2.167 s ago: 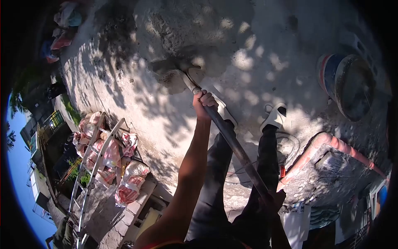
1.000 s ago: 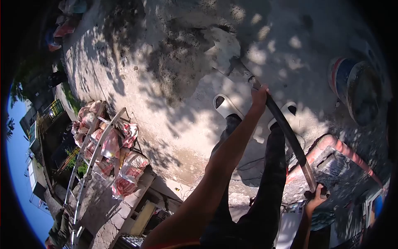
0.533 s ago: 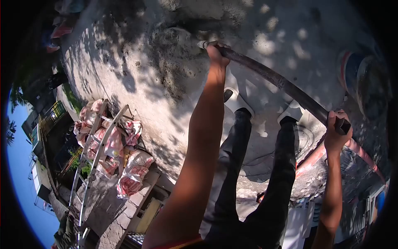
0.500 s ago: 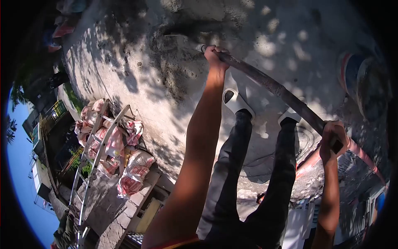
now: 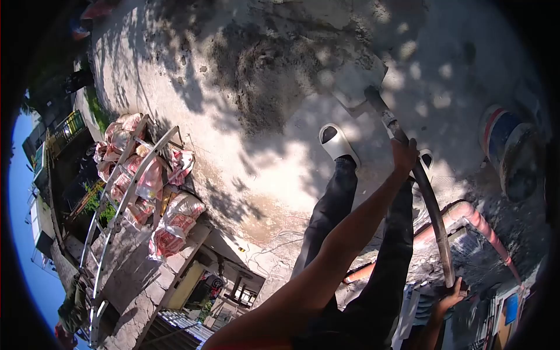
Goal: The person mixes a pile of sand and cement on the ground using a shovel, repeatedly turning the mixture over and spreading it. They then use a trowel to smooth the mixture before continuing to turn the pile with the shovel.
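Note:
A shovel slants across the view, its pale blade (image 5: 359,87) at the right edge of a dark heap of sand-like mix (image 5: 262,73) on the concrete floor. My left hand (image 5: 403,154) is wrapped round the shaft a little below the blade socket. At the rear end of the handle, my right hand (image 5: 454,294) is closed on the grip, partly in shadow. Whether the blade carries any mix is hard to make out in the dappled light. My feet, in light clogs (image 5: 337,142), stand beside the heap, the right one mostly hidden by the left hand and shaft.
A bucket (image 5: 501,140) with red, white and blue bands sits at the right. A pinkish pipe (image 5: 481,224) bends along the ground behind the handle. At the left, a metal ladder (image 5: 131,204) leans by several filled sacks (image 5: 178,219) near a ledge.
The shovel has swung right and turned steeper, its blade now showing beside the heap. My left hand has moved right and down; my right hand has dropped lower.

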`<state>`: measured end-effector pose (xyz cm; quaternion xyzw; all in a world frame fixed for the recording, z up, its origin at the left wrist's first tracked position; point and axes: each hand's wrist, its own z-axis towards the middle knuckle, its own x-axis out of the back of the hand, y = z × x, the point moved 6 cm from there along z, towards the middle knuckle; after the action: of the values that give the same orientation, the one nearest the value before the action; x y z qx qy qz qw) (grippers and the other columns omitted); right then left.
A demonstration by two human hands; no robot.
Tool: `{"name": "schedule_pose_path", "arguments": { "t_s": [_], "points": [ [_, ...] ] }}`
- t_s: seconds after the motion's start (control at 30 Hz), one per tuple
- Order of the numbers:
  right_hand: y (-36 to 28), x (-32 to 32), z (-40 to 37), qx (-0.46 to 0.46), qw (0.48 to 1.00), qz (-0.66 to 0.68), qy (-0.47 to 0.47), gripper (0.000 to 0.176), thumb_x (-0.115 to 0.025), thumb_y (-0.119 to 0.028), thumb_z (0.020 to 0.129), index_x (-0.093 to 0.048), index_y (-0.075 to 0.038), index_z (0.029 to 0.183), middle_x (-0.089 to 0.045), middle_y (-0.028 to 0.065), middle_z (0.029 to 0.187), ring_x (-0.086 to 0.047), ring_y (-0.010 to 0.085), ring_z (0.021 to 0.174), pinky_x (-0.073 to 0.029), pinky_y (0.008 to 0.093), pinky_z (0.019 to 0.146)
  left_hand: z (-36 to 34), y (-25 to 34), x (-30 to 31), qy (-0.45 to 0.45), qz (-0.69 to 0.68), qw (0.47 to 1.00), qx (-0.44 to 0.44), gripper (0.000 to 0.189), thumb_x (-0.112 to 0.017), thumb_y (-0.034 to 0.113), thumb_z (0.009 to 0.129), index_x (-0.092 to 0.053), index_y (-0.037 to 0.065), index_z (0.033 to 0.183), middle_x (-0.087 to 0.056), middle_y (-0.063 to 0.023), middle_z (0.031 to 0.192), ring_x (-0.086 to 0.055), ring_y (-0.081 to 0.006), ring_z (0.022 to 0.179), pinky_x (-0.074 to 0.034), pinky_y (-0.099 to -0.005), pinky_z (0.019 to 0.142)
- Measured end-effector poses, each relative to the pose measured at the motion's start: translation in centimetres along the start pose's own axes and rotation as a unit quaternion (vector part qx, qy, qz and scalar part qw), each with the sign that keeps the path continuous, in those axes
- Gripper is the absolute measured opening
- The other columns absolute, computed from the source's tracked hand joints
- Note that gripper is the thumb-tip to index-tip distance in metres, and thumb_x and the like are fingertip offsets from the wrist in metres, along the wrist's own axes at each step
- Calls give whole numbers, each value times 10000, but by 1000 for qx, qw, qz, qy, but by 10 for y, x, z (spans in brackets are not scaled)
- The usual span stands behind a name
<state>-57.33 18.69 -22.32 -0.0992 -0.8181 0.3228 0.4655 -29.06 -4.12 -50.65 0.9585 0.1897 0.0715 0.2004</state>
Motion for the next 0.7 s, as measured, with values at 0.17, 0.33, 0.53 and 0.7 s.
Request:
{"name": "schedule_pose_path", "arguments": {
  "t_s": [0.17,0.33,0.53,0.7],
  "points": [
    [8,-10,44,-107,991,69,29,71,-513,-31,737,-454,-8,704,-445,30,655,-442,124,599,-363,257,542,18,-35,20,37,28,999,-14,424,-506,110,677,-309,-73,1004,-476,-164,704,-535,-217,468,-444,-320,411],
    [-27,-138,2,-124,983,-4,-139,177,-532,-115,726,-435,-23,609,-435,27,571,-395,70,439,-276,215,359,87,18,120,38,-38,998,31,77,-460,55,676,-442,5,620,-444,-75,515,-470,-159,457,-402,-281,428],
    [-106,-133,-124,563,821,89,-43,128,-522,-126,727,-527,-14,665,-451,62,498,-427,160,402,-319,257,365,28,97,158,-184,-380,902,89,190,-421,135,718,-390,132,531,-391,30,471,-397,-98,422,-374,-230,437],
    [-107,-177,-149,513,721,-94,-457,119,-544,-161,724,-535,-63,790,-463,57,609,-444,209,494,-348,328,459,15,136,216,-86,-288,952,61,173,-413,136,731,-420,138,559,-366,60,473,-370,-59,411,-379,-207,450]
  ]
}}
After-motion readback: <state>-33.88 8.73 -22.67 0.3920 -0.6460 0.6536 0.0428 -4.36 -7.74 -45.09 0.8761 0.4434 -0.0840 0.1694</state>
